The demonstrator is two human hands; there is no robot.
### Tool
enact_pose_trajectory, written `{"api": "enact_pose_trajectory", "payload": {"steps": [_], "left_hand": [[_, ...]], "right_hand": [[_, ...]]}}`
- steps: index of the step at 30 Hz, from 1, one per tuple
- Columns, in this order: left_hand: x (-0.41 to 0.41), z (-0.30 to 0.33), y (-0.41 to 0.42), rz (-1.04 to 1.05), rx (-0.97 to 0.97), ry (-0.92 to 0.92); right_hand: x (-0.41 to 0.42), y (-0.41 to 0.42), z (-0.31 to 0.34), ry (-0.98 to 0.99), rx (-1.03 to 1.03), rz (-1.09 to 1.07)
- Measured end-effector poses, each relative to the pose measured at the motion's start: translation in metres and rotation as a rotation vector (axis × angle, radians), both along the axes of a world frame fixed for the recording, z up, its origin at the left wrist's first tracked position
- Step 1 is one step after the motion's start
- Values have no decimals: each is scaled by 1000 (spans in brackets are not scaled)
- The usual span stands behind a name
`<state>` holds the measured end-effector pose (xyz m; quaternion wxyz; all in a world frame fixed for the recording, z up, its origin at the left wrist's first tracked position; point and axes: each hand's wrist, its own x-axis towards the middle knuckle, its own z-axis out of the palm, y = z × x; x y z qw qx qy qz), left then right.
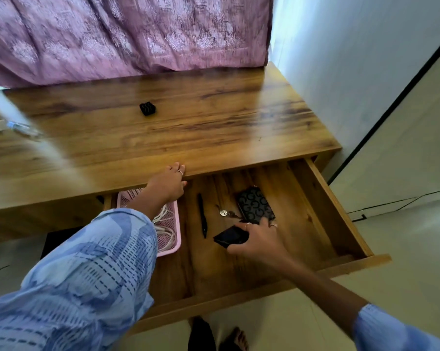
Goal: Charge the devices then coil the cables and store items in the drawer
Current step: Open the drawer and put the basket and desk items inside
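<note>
The wooden drawer [335,214] stands pulled out under the desk. My right hand [258,239] is inside it and grips a small flat black device [230,236] just above the drawer floor. My left hand [169,183] reaches in at the drawer's back, fingers resting against the desk's front edge. Below my left arm a pink mesh tray [172,239] holds coiled white cables [165,231]. A black patterned wallet [254,205] lies beyond my right hand.
A black pen [202,215] and a small key [224,212] lie on the drawer floor. On the desk top [188,138] sits a small black cable holder [147,108]. A pink curtain hangs behind. A white wall stands at the right.
</note>
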<state>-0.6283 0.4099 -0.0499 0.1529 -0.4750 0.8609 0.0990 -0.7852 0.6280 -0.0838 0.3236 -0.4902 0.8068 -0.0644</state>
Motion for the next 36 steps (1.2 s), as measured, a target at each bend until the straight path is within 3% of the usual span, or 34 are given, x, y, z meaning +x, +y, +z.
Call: {"api": "enact_pose_trajectory", "payload": {"steps": [6, 11, 17, 24, 28, 33, 36], "left_hand": [[-2, 0, 3, 14, -6, 10], [-4, 1, 2, 26, 1, 17], [-4, 1, 3, 18, -24, 7], [3, 15, -8, 4, 10, 43], [9, 28, -23, 28, 4, 106], [26, 31, -53, 187, 16, 157], [38, 28, -78, 236, 61, 94]], "right_hand": [[44, 11, -32, 75, -20, -89], [56, 9, -48, 138, 179, -69], [63, 4, -51, 211, 260, -31], [50, -30, -19, 233, 478, 91], [42, -91, 29, 360, 320, 287], [47, -183, 84, 358, -40, 219], [51, -231, 95, 353, -124, 219]]}}
